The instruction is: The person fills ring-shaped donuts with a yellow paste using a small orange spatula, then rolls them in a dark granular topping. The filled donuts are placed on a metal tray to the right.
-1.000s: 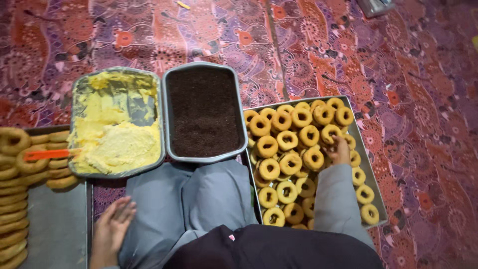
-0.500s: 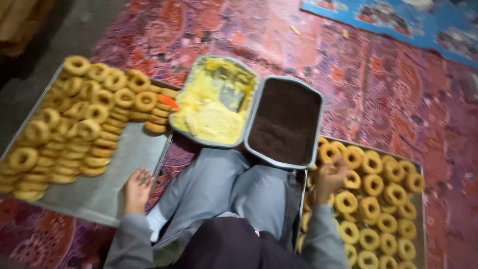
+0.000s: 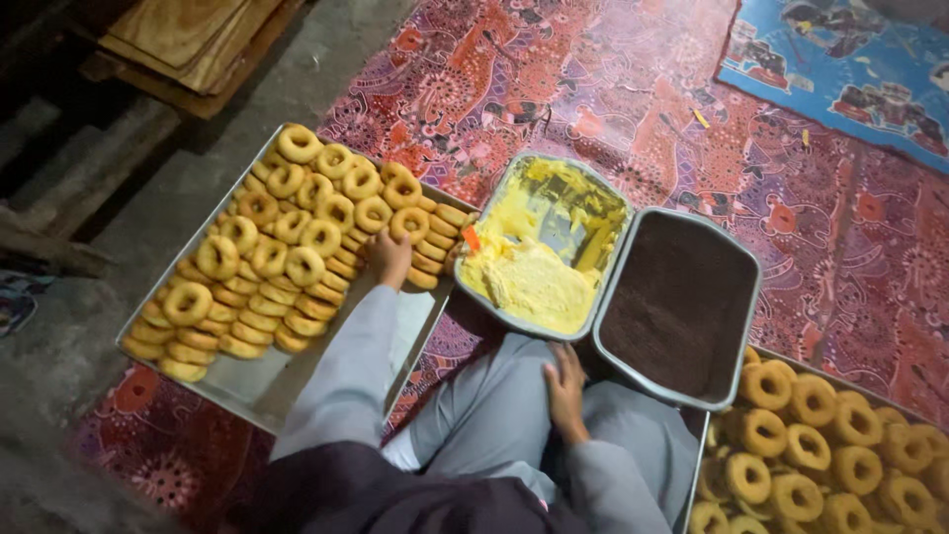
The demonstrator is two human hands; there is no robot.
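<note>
My left hand (image 3: 388, 259) reaches to the far end of the left metal tray (image 3: 287, 381) and grips a ring pastry (image 3: 408, 224) on top of the stacked rows of golden ring pastries (image 3: 277, 267). My right hand (image 3: 565, 391) lies flat on my grey-trousered knee, fingers apart, holding nothing. It rests just in front of the tray of yellow cream (image 3: 539, 282) and the tray of dark brown crumbs (image 3: 682, 302).
A second tray of ring pastries (image 3: 811, 445) lies at the lower right. An orange tool (image 3: 472, 237) pokes out beside the cream tray. A patterned red mat (image 3: 593, 89) covers the floor, with a blue cloth (image 3: 850, 59) at top right and wooden boards (image 3: 188, 40) at top left.
The view swung left. My left hand moved from the bare part of the left tray up to the pastry stack. My right hand left the right tray and settled on my knee.
</note>
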